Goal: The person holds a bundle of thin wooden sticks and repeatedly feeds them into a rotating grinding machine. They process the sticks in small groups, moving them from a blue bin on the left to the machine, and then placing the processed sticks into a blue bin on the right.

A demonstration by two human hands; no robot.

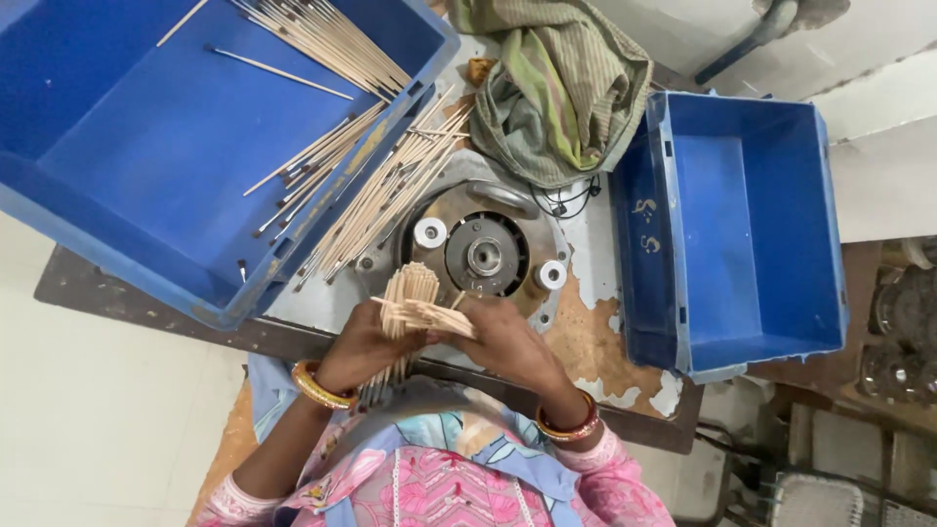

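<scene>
Left hand, right hand grip stick bundle — left crate holds sticks; right crate seemingly bare.

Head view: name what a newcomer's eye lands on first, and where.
At bottom centre, the left hand and right hand grip a bundle of thin wooden sticks over a round metal machine hub. A big blue crate with loose sticks fills the upper left; an empty blue crate sits on the right.

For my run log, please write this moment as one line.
left hand: holds stick bundle | right hand: on same bundle | loose sticks on table
</scene>
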